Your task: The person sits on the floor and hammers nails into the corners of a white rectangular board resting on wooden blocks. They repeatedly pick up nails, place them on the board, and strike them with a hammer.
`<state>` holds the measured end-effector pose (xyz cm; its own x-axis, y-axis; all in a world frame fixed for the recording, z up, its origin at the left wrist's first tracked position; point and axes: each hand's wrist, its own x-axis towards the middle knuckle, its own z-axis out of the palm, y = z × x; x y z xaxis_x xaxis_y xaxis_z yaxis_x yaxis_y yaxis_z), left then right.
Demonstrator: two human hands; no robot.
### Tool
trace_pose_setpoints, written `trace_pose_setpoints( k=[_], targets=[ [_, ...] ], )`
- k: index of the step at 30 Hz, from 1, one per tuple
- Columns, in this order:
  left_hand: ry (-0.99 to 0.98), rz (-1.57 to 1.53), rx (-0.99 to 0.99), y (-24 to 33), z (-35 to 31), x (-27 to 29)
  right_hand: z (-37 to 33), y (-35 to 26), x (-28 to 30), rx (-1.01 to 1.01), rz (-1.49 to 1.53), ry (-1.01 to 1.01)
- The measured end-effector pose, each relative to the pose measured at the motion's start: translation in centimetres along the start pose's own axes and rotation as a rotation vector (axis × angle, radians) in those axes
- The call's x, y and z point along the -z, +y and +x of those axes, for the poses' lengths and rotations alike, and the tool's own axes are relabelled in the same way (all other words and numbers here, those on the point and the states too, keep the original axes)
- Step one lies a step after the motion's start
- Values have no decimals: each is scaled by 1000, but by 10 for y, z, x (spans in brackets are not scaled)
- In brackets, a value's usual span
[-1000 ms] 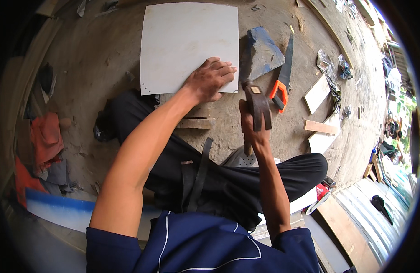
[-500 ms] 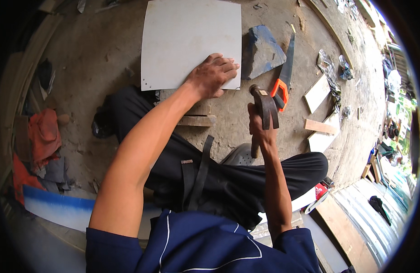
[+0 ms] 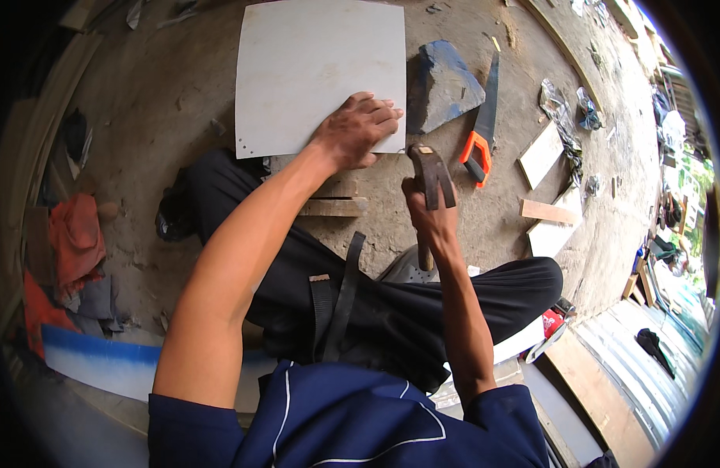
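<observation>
A white square board (image 3: 321, 70) lies in front of me, with several small dark dots at its near left corner. My left hand (image 3: 356, 131) rests on the board's near right part, fingers stretched toward the right edge and thumb by the near edge. My right hand (image 3: 434, 222) is closed around the handle of a claw hammer (image 3: 432, 178). The hammer's striking face is close to the board's near right corner, its claw pointing back toward me. Whether the face touches the board I cannot tell.
Right of the board lie a blue-grey stone block (image 3: 449, 87) and a handsaw (image 3: 478, 152) with an orange handle. Wood pieces (image 3: 336, 207) sit below the board's near edge. Farther right are board offcuts (image 3: 542, 156) and a wood strip (image 3: 549, 212). Orange cloth (image 3: 77, 234) lies left.
My right hand has brought the hammer left and slightly up, closer to the board's corner. My left hand stays on the board; the whole view has shifted a little.
</observation>
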<state>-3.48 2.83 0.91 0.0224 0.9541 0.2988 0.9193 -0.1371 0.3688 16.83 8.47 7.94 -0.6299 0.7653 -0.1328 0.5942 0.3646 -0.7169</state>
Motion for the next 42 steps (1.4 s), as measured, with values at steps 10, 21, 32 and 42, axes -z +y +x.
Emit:
trace_pose_setpoints(
  k=[10,21,32,42],
  targets=[
    [-14,-14,8,0,1,3,2,3,-2,63,24,-46],
    [-23,7,11,-3,-4,2,-1,-1,4,51,86,22],
    [-34,-26,-11,3,8,10,10,73,-26,-246,400,131],
    [-60,72,26,10,12,12,-21,57,-38,-169,418,122]
  ],
)
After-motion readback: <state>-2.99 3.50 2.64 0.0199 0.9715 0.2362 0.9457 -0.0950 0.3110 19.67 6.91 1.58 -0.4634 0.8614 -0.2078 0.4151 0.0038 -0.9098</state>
